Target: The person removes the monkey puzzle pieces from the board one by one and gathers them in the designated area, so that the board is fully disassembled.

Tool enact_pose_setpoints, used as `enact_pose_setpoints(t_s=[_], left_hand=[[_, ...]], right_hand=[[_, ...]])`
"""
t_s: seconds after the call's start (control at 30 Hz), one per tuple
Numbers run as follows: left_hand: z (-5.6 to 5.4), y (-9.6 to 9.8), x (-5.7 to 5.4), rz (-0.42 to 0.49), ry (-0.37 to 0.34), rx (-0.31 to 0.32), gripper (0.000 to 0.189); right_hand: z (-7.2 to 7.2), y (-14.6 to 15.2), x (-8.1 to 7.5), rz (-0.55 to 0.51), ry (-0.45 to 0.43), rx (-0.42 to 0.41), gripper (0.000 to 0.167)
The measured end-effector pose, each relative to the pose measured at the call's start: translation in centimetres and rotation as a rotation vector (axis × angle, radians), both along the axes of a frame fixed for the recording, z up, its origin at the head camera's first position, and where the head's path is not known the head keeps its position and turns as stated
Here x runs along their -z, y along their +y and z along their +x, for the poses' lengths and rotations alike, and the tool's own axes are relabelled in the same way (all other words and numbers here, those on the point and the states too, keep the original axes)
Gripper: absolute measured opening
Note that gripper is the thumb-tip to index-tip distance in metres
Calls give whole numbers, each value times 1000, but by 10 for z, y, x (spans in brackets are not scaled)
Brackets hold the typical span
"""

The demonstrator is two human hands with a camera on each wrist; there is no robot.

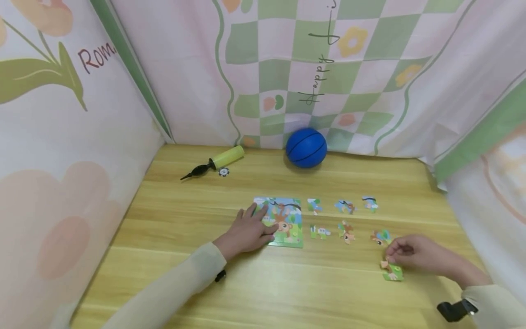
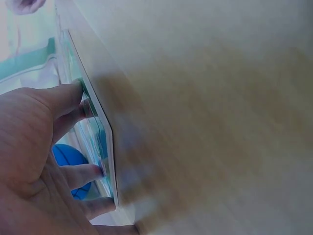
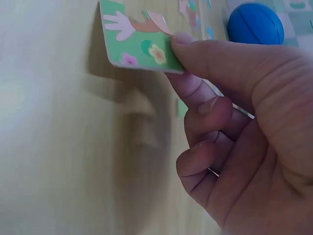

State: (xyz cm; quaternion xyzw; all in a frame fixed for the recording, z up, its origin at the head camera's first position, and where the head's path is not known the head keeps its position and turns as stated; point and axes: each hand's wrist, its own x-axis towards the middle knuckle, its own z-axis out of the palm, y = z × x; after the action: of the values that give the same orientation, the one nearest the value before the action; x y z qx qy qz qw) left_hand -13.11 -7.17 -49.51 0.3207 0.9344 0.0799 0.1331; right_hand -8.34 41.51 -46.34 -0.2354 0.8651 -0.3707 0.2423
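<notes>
Spread fingers of my left hand (image 1: 248,230) rest on a square jigsaw puzzle board (image 1: 292,237) printed with a monkey picture. In the left wrist view, its fingertips touch the face and edge of the puzzle board (image 2: 108,147). On the right side of the table, my right hand (image 1: 423,256) pinches a puzzle piece (image 1: 393,273) between thumb and index finger. Seen from the right wrist, that green puzzle piece (image 3: 142,46) shows a pale hand and flowers, held above the table with its shadow below. A puzzle piece (image 1: 381,236) with a brown figure lies just behind the right hand.
More loose puzzle pieces (image 1: 346,232) lie in two rows right of the board, including one piece (image 1: 370,204) at the back. A blue ball (image 1: 306,147) stands by the rear curtain. At the back left lie a yellow-green hand pump (image 1: 228,157) and a small round disc (image 1: 223,172).
</notes>
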Motion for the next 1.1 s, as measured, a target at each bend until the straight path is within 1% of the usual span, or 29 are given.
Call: enact_pose_setpoints(t_s=[0.1, 0.2, 0.47, 0.53, 0.6, 0.67, 0.77, 0.83, 0.93, 1.1], left_hand=[[0, 1, -1, -4, -8, -1, 46], [0, 1, 0, -6, -16, -6, 46], [1, 1, -1, 0, -14, -8, 45], [1, 1, -1, -2, -13, -8, 45], [1, 0, -1, -4, -10, -7, 45], [1, 0, 1, -6, -9, -8, 45], [1, 0, 2, -5, -9, -7, 45], [0, 0, 2, -2, -11, -8, 45], [1, 0, 2, 0, -6, -5, 45], [2, 1, 3, 6, -1, 2, 49]], right_hand=[[4, 5, 4, 0, -5, 26, 9], [5, 7, 7, 3, -15, 39, 11], [6, 11, 7, 47, 19, 61, 12], [6, 12, 8, 64, 26, 82, 14], [7, 12, 9, 91, 50, 110, 15], [7, 11, 8, 132, 79, 154, 16], [6, 9, 5, 165, 130, 216, 16], [4, 6, 0, 176, 152, 245, 18], [-4, -2, -9, 152, 177, 252, 21], [-27, -23, -21, 100, 190, 226, 22]])
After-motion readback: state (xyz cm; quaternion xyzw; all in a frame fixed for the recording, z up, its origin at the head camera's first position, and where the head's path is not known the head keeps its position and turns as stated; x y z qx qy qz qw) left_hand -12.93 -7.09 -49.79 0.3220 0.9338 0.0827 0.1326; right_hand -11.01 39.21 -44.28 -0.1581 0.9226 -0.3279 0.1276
